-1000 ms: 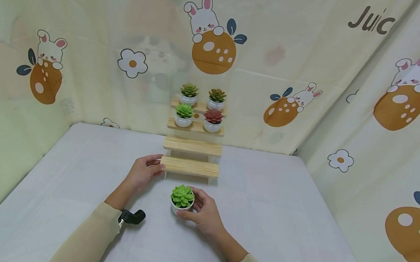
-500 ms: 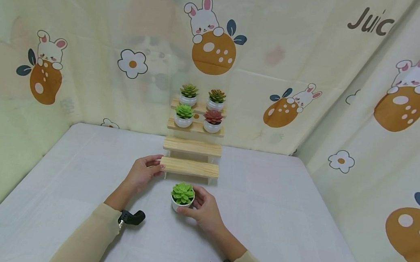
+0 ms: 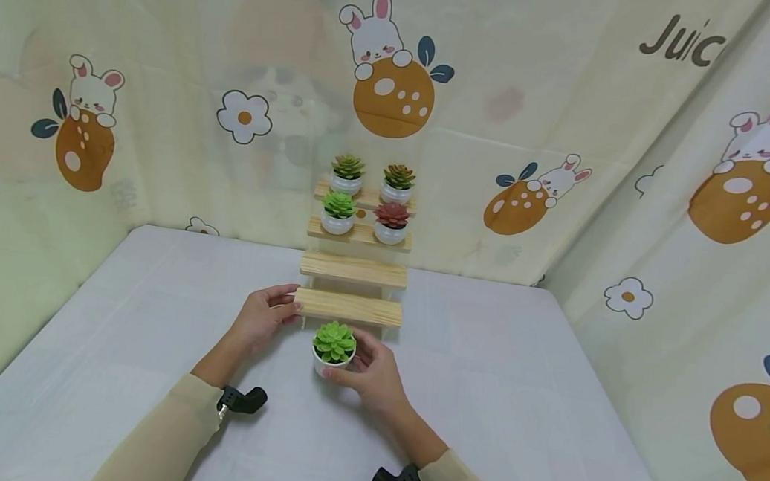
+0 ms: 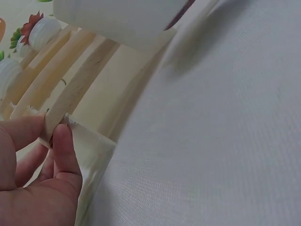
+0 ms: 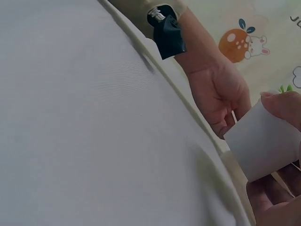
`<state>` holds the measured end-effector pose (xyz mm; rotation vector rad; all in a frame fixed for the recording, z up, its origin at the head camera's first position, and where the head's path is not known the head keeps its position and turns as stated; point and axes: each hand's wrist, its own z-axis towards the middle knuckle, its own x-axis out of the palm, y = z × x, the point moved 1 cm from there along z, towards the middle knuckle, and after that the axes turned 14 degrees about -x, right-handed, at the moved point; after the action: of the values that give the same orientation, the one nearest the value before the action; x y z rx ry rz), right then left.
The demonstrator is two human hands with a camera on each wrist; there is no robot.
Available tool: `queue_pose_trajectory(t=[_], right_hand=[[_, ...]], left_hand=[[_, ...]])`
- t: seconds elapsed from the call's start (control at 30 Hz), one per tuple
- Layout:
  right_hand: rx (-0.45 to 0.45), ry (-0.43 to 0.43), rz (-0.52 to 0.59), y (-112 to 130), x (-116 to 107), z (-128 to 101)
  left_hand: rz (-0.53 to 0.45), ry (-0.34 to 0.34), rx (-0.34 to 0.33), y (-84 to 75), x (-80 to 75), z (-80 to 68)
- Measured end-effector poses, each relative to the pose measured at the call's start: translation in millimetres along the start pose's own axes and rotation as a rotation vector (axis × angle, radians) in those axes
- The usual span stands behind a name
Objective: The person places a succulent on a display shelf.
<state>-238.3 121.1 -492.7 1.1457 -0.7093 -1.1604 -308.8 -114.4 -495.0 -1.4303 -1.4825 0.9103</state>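
Observation:
My left hand (image 3: pixel 264 315) pinches the left end of the lowest wooden board of a stepped plant stand (image 3: pixel 348 307); the left wrist view shows thumb and fingers on the board's end (image 4: pixel 59 110). My right hand (image 3: pixel 374 370) grips a potted succulent (image 3: pixel 334 343), bright green in a white pot, in front of the stand. In the right wrist view its white pot (image 5: pixel 265 141) is between thumb and fingers, raised off the cloth. The upper two boards bear a green succulent (image 3: pixel 338 211), a red succulent (image 3: pixel 391 221) and two darker succulents (image 3: pixel 346 173) in white pots.
A white cloth (image 3: pixel 495 397) covers the table. Behind and beside it hangs a cream curtain (image 3: pixel 461 112) printed with rabbits and oranges, close behind the stand. Each wrist wears a black camera (image 3: pixel 243 400).
My right hand has moved the potted succulent forward, closer to the stand's lowest board. The left hand has kept its place on the board's end.

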Motion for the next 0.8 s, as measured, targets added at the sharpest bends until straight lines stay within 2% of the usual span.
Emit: queue_pose_trajectory(t=[0.27,0.8], right_hand=[[0.0,-0.032,-0.018,8.6,-3.3,12.1],[-0.051,-0.068,0.0,19.1,-6.1,39.8]], left_hand=[[0.014,-0.018,-0.008,-0.1,-0.1,-0.4],[0.001,-0.009,-0.01,0.3,-0.7,0.3]])
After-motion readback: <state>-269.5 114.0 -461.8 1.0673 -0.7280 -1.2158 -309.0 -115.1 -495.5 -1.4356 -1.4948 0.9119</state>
